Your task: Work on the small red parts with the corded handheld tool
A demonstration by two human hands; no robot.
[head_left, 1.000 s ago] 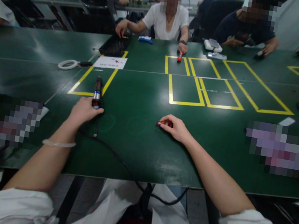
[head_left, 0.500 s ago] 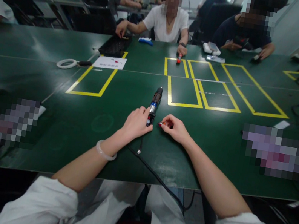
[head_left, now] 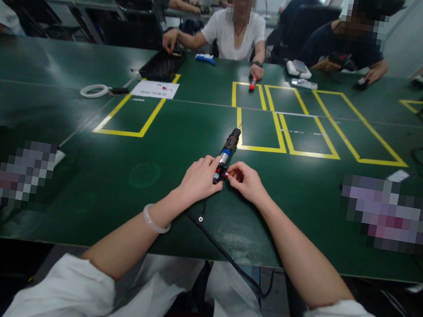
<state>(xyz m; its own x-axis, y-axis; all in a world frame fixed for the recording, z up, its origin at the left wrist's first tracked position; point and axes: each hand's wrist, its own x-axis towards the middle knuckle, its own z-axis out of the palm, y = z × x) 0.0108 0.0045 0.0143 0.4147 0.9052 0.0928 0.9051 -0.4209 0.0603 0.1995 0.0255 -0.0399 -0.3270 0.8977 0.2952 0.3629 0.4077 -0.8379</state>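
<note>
My left hand (head_left: pixel 200 178) is closed around the rear of a black corded electric screwdriver (head_left: pixel 228 149) with a silver and blue band. Its thin bit points away from me, toward the nearest yellow-taped box. Close on the right, my right hand (head_left: pixel 247 179) pinches a small red-and-orange piece (head_left: pixel 228 174), mostly hidden by the fingers. This piece meets the screwdriver's rear end in the picture; whether they touch I cannot tell. A black cable (head_left: pixel 217 241) trails from under my left wrist over the table edge, and a small metal ring (head_left: pixel 200 219) hangs beside it.
Yellow tape boxes mark the green table (head_left: pixel 185 121). A white printed sheet (head_left: pixel 155 88) and a white coiled cable (head_left: pixel 95 91) lie at the left. Opposite, a person's hand (head_left: pixel 256 71) holds a red tool (head_left: pixel 252 84). Blurred-out flat items lie at both sides.
My left hand has carried the screwdriver from the left to the right, up against my right hand, and its tip now leans right. My right hand has stayed nearly in place.
</note>
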